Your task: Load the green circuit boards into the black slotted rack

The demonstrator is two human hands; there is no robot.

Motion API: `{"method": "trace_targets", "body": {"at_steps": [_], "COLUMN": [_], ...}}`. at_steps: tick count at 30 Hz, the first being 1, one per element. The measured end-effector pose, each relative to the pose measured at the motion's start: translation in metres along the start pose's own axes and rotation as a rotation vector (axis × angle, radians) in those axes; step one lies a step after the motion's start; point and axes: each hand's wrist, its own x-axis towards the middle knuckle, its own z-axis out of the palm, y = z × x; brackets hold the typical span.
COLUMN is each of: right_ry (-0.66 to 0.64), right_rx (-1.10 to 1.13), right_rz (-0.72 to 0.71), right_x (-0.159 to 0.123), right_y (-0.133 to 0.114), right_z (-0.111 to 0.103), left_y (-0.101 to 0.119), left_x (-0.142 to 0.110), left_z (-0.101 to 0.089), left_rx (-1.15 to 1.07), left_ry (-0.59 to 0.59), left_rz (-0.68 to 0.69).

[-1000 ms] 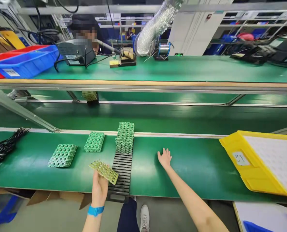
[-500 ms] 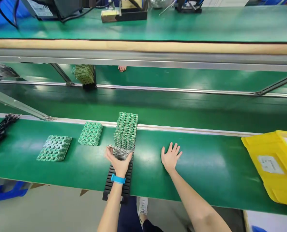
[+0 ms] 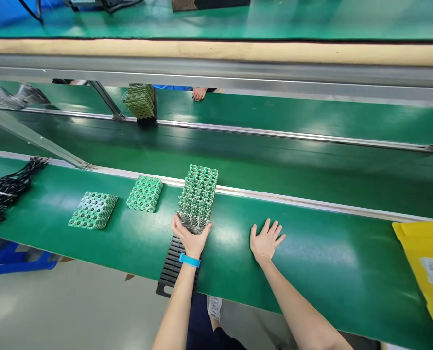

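A black slotted rack [image 3: 171, 265] lies lengthwise on the green bench, and a row of green circuit boards [image 3: 200, 187] stands in its far part. At the near end of that row is my left hand [image 3: 191, 238], a blue band on its wrist. Its thumb and fingers grip the front circuit board by opposite edges; the palm hides part of the board. Flat on the bench to the right of the rack, my right hand [image 3: 266, 240] has its fingers spread and holds nothing.
Two stacks of green circuit boards [image 3: 93, 210] [image 3: 144, 193] lie left of the rack. Black cables [image 3: 14, 187] are bundled at the far left. A yellow bin [image 3: 424, 272] stands at the right. Beyond a metal rail are another board rack [image 3: 140, 103] and another person's hand [image 3: 199, 93].
My left hand has pushed slightly forward, and the gap between its board and the row has narrowed. My right hand stays flat on the bench. The camera view has shifted.
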Motion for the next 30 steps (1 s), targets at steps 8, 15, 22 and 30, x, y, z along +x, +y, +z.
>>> {"method": "trace_targets", "body": {"at_steps": [8, 15, 22, 30], "right_ry": [-0.010, -0.031, -0.052, -0.025], "right_rx": [-0.020, 0.002, 0.017, 0.016], "right_rz": [-0.004, 0.006, 0.017, 0.003], "right_x": [0.000, 0.001, 0.001, 0.001], "right_y": [0.000, -0.003, -0.004, -0.002], "right_z": [-0.002, -0.005, -0.007, -0.005], "left_y": [-0.005, 0.001, 0.004, 0.007], "left_x": [-0.007, -0.002, 0.000, 0.005], "left_z": [0.004, 0.006, 0.008, 0.008], "left_rx": [0.018, 0.036, 0.011, 0.022], "left_ry": [0.006, 0.025, -0.020, 0.005], "left_rz": [-0.053, 0.050, -0.017, 0.047]}}
